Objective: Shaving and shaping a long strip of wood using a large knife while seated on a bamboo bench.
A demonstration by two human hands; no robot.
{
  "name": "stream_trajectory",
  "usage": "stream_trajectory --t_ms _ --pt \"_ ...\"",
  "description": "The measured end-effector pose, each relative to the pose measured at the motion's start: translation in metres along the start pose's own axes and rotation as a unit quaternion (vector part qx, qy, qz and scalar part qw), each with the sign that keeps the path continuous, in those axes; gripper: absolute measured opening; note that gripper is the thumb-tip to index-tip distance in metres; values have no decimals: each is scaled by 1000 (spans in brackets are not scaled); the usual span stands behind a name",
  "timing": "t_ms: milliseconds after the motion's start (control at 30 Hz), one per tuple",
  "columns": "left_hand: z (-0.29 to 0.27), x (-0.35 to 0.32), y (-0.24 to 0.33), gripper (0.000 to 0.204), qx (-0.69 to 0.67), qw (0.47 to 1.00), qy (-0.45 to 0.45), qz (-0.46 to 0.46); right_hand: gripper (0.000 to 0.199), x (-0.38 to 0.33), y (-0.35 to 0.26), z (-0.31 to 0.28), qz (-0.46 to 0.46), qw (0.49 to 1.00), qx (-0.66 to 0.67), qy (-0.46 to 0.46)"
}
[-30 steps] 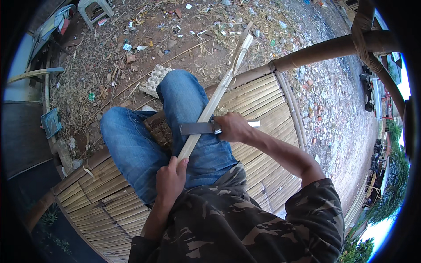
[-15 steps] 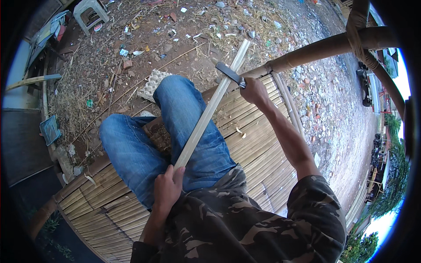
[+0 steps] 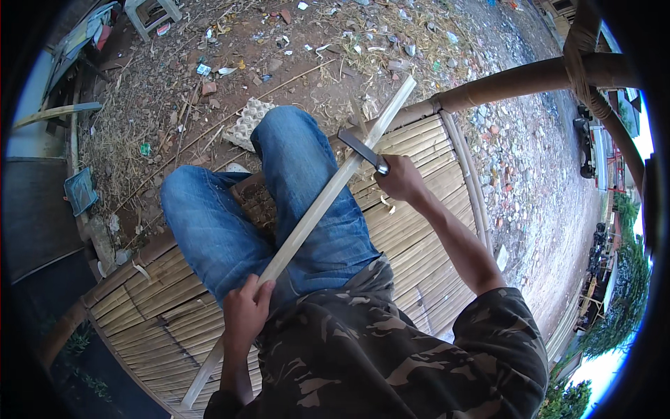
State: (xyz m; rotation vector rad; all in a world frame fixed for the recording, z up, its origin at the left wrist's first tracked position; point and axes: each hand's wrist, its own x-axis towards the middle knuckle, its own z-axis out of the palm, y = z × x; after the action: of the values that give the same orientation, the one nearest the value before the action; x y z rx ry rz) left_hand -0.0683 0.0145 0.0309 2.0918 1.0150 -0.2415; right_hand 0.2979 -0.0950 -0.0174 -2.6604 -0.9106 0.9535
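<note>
A long pale bamboo strip (image 3: 307, 223) slants over my raised thigh, from my left side up to the far right. My left hand (image 3: 246, 313) is closed round its lower part by my lap, and its tail end comes out behind my left wrist. In my right hand (image 3: 401, 180), closed on a handle that the fingers hide, is a knife (image 3: 359, 145) with a broad, blunt-ended dark blade. The blade lies across the upper part of the strip. A thin sliver stands up just beyond the blade.
I sit on a slatted bamboo platform (image 3: 419, 209) with a few curled shavings on it. A thick bamboo pole (image 3: 502, 85) runs along the far right side. On the littered ground are an egg tray (image 3: 248, 122) and a plastic stool (image 3: 150, 17).
The knife has moved a little toward me and down-left. My left hand has shifted down-left with the bamboo strip, whose tail end now shows. The view has tilted slightly.
</note>
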Motion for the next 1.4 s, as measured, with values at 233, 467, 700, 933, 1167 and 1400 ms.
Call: stream_trajectory --t_ms 233,467,700,933,1167,1400 --pt "23 72 39 28 -183 980 -48 57 16 -49 -31 53 -78 996 42 0" --pt "34 66 41 27 -47 995 -31 79 19 -84 -31 33 -181 983 -2 -39" --pt "48 50 53 30 55 996 51 45 15 -7 1 13 -27 999 -24 31" --pt "51 50 52 32 43 998 46 31 20 -38 -18 31 -155 987 -28 -25" --pt "53 50 47 37 -39 999 25 20 27 -29 -20 19 -219 975 -9 36" --pt "46 47 45 38 -94 996 -1 7 15 -3 -2 -28 -79 981 0 179"
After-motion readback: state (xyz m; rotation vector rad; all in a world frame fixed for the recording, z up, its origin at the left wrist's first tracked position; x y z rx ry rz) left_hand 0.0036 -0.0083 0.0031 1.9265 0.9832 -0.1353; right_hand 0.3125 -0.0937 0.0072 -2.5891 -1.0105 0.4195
